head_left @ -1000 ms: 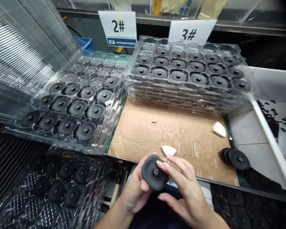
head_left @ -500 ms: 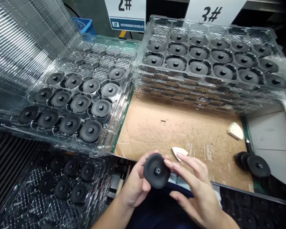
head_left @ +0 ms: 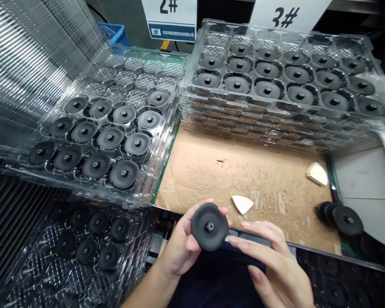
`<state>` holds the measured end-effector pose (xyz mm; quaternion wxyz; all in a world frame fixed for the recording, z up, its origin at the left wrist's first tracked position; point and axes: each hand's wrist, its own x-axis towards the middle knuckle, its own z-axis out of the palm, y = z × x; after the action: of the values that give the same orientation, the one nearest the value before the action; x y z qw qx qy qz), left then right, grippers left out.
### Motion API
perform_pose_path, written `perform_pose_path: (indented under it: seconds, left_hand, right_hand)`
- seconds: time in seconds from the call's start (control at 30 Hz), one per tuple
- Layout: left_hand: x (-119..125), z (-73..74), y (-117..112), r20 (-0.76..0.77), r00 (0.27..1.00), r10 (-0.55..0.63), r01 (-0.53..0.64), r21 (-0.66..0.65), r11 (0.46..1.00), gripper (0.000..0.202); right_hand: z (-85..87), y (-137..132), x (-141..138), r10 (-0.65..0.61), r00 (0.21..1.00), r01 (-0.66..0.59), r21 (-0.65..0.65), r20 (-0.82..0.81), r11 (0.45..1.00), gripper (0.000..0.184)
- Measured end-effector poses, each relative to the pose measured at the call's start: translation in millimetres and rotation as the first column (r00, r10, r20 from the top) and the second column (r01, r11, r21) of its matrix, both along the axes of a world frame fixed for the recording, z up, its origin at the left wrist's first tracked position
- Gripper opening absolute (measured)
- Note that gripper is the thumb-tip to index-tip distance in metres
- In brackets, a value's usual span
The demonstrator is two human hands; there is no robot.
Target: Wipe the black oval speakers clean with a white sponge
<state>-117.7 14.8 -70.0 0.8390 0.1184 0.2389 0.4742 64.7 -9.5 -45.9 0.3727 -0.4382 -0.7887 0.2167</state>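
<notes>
- Left grip (head_left: 181, 244) closed round the rim of a black disc (head_left: 203, 235)
- Right grip (head_left: 277, 261) loosely spread, empty, close beside it
- White wedge (head_left: 242, 203) just beyond, on cardboard (head_left: 202, 175)

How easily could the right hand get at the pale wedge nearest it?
Probably yes, quite easily: the right hand appears to hold nothing, and the pale wedge lies uncovered on the cardboard, just beyond that hand.
</notes>
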Motion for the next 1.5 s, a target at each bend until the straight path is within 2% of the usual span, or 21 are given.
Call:
perform_pose_path:
  seconds: [0.1, 0.17, 0.3, 0.37, 0.5, 0.6, 0.73, 0.83, 0.97, 1.07, 1.17, 1.23, 1.3, 1.33, 1.4, 1.43, 1.5]
  left_hand:
    - [2.8, 1.3, -2.0, 0.021, 1.0, -0.019, 0.019, 0.017, 1.0, 0.062]
    - [6.2, 3.5, -2.5, 0.024, 0.999, -0.043, 0.043, 0.01, 0.999, 0.059]
    - [16.4, 9.4, -4.6, -0.003, 0.99, -0.144, 0.144, -0.053, 0.988, 0.064]
    - [22.3, 12.7, -6.8, -0.071, 0.98, -0.187, 0.183, -0.063, 0.981, 0.067]
    - [33.7, 18.1, -10.8, -0.259, 0.942, -0.215, 0.216, -0.025, 0.976, 0.07]
    - [40.4, 19.7, -12.3, -0.339, 0.92, -0.197, 0.217, 0.019, 0.976, 0.07]
    - [48.0, 22.5, -13.4, -0.38, 0.905, -0.194, 0.229, 0.049, 0.972, 0.066]
    - [54.1, 27.8, -14.5, -0.371, 0.894, -0.251, 0.275, 0.012, 0.961, 0.067]
    - [61.4, 32.6, -15.2, -0.401, 0.877, -0.264, 0.28, -0.02, 0.96, 0.069]
    - [63.5, 31.4, -12.8, -0.458, 0.824, -0.334, 0.349, -0.056, 0.936, 0.071]
    - [63.0, 27.5, -5.3, -0.657, 0.676, -0.334, 0.448, 0.007, 0.894, 0.066]
    - [61.4, 23.5, 3.5, -0.809, 0.533, -0.25, 0.555, 0.111, 0.824, 0.061]
    - [57.0, 17.3, 15.4, -0.921, 0.367, -0.13, 0.641, 0.15, 0.752, 0.054]
    - [53.2, 12.9, 22.4, -0.964, 0.263, -0.047, 0.655, 0.143, 0.742, 0.051]
    - [41.7, 0.8, 38.0, -0.986, 0.027, 0.165, 0.645, 0.143, 0.751, 0.048]
    - [34.4, -6.9, 46.1, -0.958, -0.083, 0.273, 0.648, 0.156, 0.745, 0.05]
    - [19.5, -24.0, 60.4, -0.862, -0.24, 0.447, 0.695, 0.169, 0.699, 0.057]
  right_hand:
    - [-1.8, -7.5, 3.9, -0.101, 0.988, 0.089, -0.106, -0.119, 0.99, 0.044]
    - [-4.6, -10.2, 4.7, -0.134, 0.981, 0.112, -0.156, -0.138, 0.981, 0.05]
    - [-5.6, -9.8, 1.3, -0.091, 0.996, 0.086, -0.175, -0.018, 0.981, 0.073]
    - [-3.6, -9.9, -0.9, -0.072, 0.997, 0.075, -0.179, 0.022, 0.981, 0.077]
    - [0.4, -15.0, -1.2, -0.099, 0.995, 0.095, -0.172, -0.02, 0.981, 0.069]
    - [1.9, -20.5, 2.1, -0.138, 0.987, 0.123, -0.18, -0.076, 0.976, 0.066]
    - [3.2, -26.6, 6.8, -0.175, 0.974, 0.147, -0.19, -0.143, 0.971, 0.063]
    - [3.3, -30.1, 10.3, -0.194, 0.965, 0.162, -0.183, -0.177, 0.97, 0.061]
    - [1.3, -32.7, 15.4, -0.216, 0.953, 0.181, -0.171, -0.213, 0.968, 0.061]
    - [-0.6, -33.1, 19.5, -0.237, 0.952, 0.2, -0.191, -0.195, 0.961, 0.062]
    - [-3.6, -35.7, 29.7, -0.26, 0.954, 0.226, -0.216, -0.146, 0.95, 0.059]
    - [-8.7, -41.8, 43.9, -0.31, 0.946, 0.285, -0.214, -0.095, 0.934, 0.058]
    - [-17.3, -53.1, 65.3, -0.446, 0.895, 0.435, -0.194, -0.012, 0.879, 0.057]
    - [-22.9, -60.5, 78.2, -0.549, 0.835, 0.546, -0.175, 0.038, 0.819, 0.056]
    - [-36.1, -76.5, 106.8, -0.75, 0.65, 0.76, -0.116, 0.122, 0.64, 0.052]
    - [-43.2, -84.1, 121.5, -0.824, 0.547, 0.837, -0.085, 0.148, 0.541, 0.051]
    - [-57.3, -95.8, 149.7, -0.913, 0.375, 0.927, -0.035, 0.164, 0.374, 0.053]
